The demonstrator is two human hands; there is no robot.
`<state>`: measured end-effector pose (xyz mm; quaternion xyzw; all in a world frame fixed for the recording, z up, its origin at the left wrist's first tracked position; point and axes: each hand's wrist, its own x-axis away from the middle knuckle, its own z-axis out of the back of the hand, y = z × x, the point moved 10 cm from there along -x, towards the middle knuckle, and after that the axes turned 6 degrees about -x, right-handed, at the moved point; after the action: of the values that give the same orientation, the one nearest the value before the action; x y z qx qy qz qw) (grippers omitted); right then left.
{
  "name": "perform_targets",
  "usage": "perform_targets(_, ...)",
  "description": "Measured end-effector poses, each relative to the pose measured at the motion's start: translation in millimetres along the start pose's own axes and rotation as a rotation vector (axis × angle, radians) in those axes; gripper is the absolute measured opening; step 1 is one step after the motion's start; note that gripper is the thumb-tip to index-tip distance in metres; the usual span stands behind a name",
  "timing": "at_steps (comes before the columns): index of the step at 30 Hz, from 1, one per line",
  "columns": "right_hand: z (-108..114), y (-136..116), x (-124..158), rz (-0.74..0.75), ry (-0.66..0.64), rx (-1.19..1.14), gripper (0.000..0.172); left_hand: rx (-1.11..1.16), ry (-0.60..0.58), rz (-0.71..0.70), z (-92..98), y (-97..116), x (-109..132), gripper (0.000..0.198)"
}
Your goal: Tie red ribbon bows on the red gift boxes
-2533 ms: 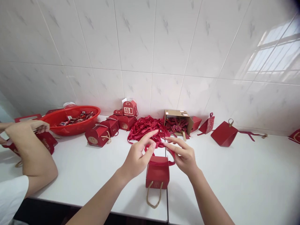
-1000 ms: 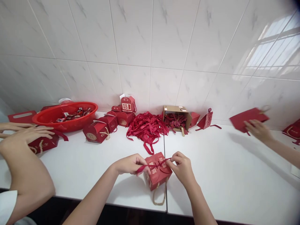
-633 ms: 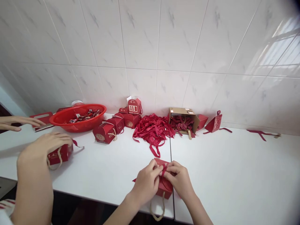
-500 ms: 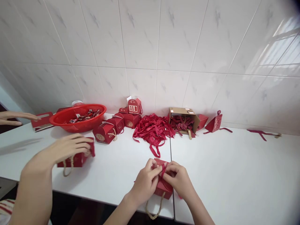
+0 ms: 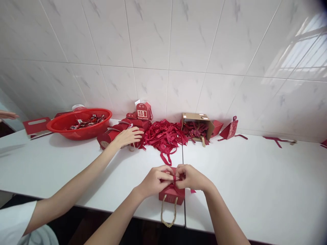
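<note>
A small red gift box [image 5: 171,197] with a tan rope handle stands near the front edge of the white counter [image 5: 255,190]. My left hand [image 5: 153,180] and my right hand [image 5: 191,177] meet on top of it, each pinching an end of a red ribbon [image 5: 174,181] tied across the box's top. Both hands hide most of the box's top.
A co-worker's hand [image 5: 127,136] rests on a red box in the row of finished boxes [image 5: 112,134]. A red basin [image 5: 79,124] of sweets, a ribbon pile [image 5: 165,136] and a cardboard box [image 5: 198,127] line the tiled wall. Another hand [image 5: 7,115] shows far left.
My hands went from gathering the ribbon to pulling it tight on the box top. The co-worker's hand carried a red box from the left over to the row by the wall.
</note>
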<state>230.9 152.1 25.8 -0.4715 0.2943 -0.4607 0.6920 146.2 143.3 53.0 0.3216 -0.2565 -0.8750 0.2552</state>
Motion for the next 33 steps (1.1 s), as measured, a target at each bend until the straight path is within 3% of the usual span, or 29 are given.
perform_targets(7,26,6,26,0.044,0.139,0.078,0.01,-0.056,0.142,0.198,23.0,-27,11,0.014)
perform_targets(10,32,7,33,0.062,0.228,0.147,0.011,-0.025,0.097,0.257,22.6,-31,12,0.014)
perform_targets(13,36,2,36,0.089,0.336,0.254,0.012,0.029,-0.032,0.265,10.8,-26,9,0.018)
perform_targets(15,36,-2,38,0.111,0.379,0.333,0.014,-0.099,-0.108,0.224,7.1,-20,6,0.022)
perform_targets(17,34,-6,41,0.143,0.399,0.396,0.016,-0.347,-0.111,0.168,12.0,-13,5,0.023)
perform_targets(20,33,-6,49,0.177,0.44,0.42,0.022,-0.659,-0.007,0.139,26.1,-3,6,0.019)
perform_targets(23,34,4,53,0.165,0.461,0.334,0.027,-0.741,0.065,0.232,36.0,-4,14,0.023)
perform_targets(26,28,25,52,0.155,0.398,0.078,0.027,-0.608,0.064,0.343,37.7,-18,31,0.028)
perform_targets(27,21,32,50,0.17,0.346,-0.036,0.034,-0.485,0.05,0.357,34.6,-23,37,0.029)
perform_targets(29,1,42,46,0.205,0.229,-0.211,0.072,-0.123,0.028,0.356,24.0,-30,49,0.032)
perform_targets(31,-20,49,41,0.22,0.196,-0.252,0.109,0.245,0.047,0.339,14.4,-34,60,0.036)
perform_targets(33,-29,54,38,0.21,0.286,-0.197,0.109,0.471,0.113,0.337,10.8,-38,69,0.038)
